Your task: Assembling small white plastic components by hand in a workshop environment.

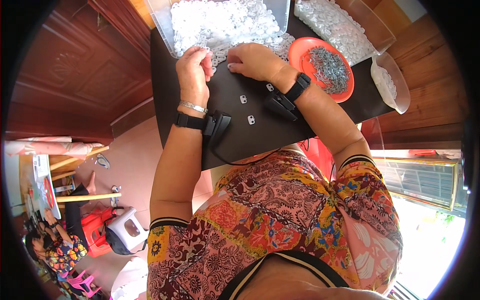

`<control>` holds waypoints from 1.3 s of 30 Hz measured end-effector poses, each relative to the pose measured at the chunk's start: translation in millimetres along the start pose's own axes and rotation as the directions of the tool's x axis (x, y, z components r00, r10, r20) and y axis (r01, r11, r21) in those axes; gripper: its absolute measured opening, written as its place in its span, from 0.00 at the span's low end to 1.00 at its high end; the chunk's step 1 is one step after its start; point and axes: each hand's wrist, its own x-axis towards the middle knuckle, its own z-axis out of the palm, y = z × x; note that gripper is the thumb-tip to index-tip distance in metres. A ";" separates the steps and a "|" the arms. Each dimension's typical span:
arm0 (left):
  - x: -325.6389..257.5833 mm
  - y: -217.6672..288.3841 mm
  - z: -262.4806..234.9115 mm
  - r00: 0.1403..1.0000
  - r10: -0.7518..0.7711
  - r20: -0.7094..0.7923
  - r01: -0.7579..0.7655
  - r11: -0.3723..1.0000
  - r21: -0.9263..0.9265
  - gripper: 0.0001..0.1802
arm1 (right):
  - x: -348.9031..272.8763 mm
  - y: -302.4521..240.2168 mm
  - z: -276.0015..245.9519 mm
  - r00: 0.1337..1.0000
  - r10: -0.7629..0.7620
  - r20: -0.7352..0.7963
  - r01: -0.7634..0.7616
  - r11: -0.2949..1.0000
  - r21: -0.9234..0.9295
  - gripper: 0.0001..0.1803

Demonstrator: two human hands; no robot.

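Observation:
My left hand (195, 70) is closed, thumb and fingers drawn together at the front edge of a clear plastic bin (167, 35). Something pale shows at its fingertips, too small to make out. To its right, my right hand (256, 61) hovers low over the dark table, fingers curled inward and pressed together; what they hold, if anything, is hidden. Small white plastic pieces with holes (225, 22) fill the bin and spill onto the table around both hands. Nearer to me lie three loose pieces: one white piece (251, 120), another piece (243, 99) and a third piece (270, 87).
An orange-red plate (296, 49) of small grey metal nails or screws stands beyond my right wrist. Another clear bin (382, 37) and a white scoop-like container (402, 97) hold more white pieces. A black cable (235, 163) crosses the table's (225, 145) near edge. Another person (62, 247) sits far left.

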 end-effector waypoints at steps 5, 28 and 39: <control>-0.7 0.7 2.6 1.000 -0.007 0.005 0.007 1.000 0.008 0.07 | 0.4 1.3 -4.6 0.998 -0.055 0.035 0.054 0.998 0.015 0.11; -36.8 12.8 27.7 0.971 0.005 0.239 -0.031 0.994 0.105 0.08 | -26.0 -1.0 -36.6 0.984 0.152 0.098 -0.109 0.068 0.992 0.11; -35.5 9.3 25.1 0.979 -0.008 0.203 -0.035 0.978 0.206 0.09 | -28.6 -8.1 -40.0 0.979 0.201 0.013 -0.067 0.265 0.962 0.10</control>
